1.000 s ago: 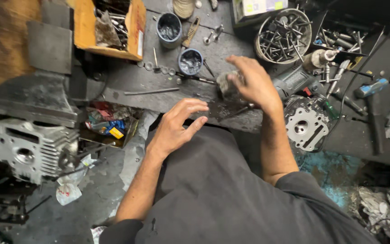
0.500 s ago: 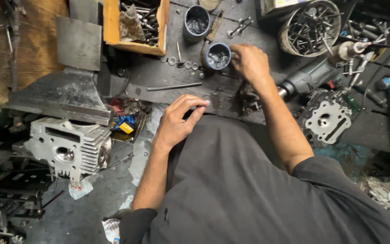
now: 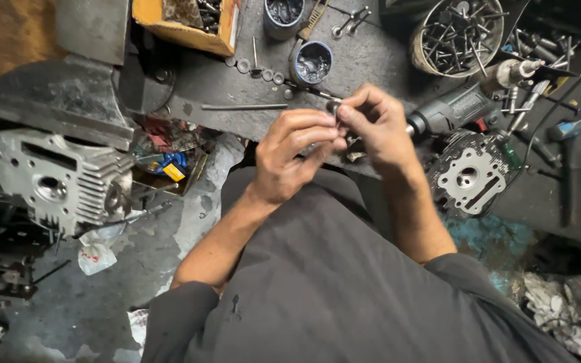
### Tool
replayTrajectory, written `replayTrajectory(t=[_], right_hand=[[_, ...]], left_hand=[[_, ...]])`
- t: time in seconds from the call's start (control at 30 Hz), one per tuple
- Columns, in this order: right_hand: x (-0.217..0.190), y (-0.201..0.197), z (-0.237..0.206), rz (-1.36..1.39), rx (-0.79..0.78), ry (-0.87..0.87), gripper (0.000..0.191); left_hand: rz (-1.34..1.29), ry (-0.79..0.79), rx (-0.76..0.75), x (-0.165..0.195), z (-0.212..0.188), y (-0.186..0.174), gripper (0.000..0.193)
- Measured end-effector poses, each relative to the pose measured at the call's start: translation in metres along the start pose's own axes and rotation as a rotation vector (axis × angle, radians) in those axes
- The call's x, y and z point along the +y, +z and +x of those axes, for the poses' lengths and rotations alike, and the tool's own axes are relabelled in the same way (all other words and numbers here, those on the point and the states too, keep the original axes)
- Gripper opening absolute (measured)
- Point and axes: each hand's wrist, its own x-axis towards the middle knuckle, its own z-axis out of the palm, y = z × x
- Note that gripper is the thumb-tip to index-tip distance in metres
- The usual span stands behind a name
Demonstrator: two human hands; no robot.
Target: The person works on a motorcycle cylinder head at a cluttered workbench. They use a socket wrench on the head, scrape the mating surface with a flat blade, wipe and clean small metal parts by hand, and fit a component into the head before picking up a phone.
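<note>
My left hand (image 3: 294, 156) and my right hand (image 3: 376, 124) meet over the front edge of the grimy grey workbench (image 3: 237, 87). Their fingertips pinch one small dark metal part (image 3: 333, 106) between them; its shape is mostly hidden by the fingers. Just behind the hands stands a small blue tin (image 3: 312, 62) of grey paste. A thin metal rod (image 3: 243, 106) lies on the bench to the left of my left hand.
A grey power drill (image 3: 448, 114) and a cylinder head (image 3: 469, 176) lie right of my hands. Another cylinder head (image 3: 55, 181) sits low at left. A round basket of engine valves (image 3: 457, 30), an orange box (image 3: 186, 23) and a second tin (image 3: 284, 13) stand behind.
My right hand drew back from the blue tin toward my body. My left hand lifted off my lap to meet it, and both now pinch the small part.
</note>
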Motion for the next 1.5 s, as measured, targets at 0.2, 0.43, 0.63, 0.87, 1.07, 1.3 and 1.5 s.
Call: replayTrajectory(t=[0.2,0.43,0.63,0.87,1.07,1.3,1.5], right_hand=[[0.029,0.015,-0.018,0.341,0.041,-0.049,0.01],[0.047,0.002,-0.029,0.432,-0.093,-0.056,0.016],[0.039,-0.004,-0.018,0.25,-0.14,0.128,0.024],[0.035,-0.059,-0.022,-1.436,-0.057,-0.317,0.09],[0.044,-0.051,-0.039,-1.479,0.115,-0.311,0.036],[0.037,0.047,-0.076,0.221,-0.008,-0.207,0.043],[0.062,0.152,-0.102,0.525,0.071,-0.083,0.031]], left_hand=[[-0.004,0.092,0.056,0.008,-0.004,0.022,0.026],[0.025,0.054,0.149,0.021,-0.025,0.051,0.024],[-0.09,-0.038,-0.129,0.032,-0.04,0.056,0.038],[-0.267,-0.128,-0.067,0.039,-0.057,0.039,0.04],[-0.279,-0.107,0.095,0.044,-0.069,-0.004,0.035],[-0.301,0.097,0.104,0.052,-0.077,-0.063,0.035],[-0.196,0.263,0.106,0.056,-0.082,-0.104,0.031]])
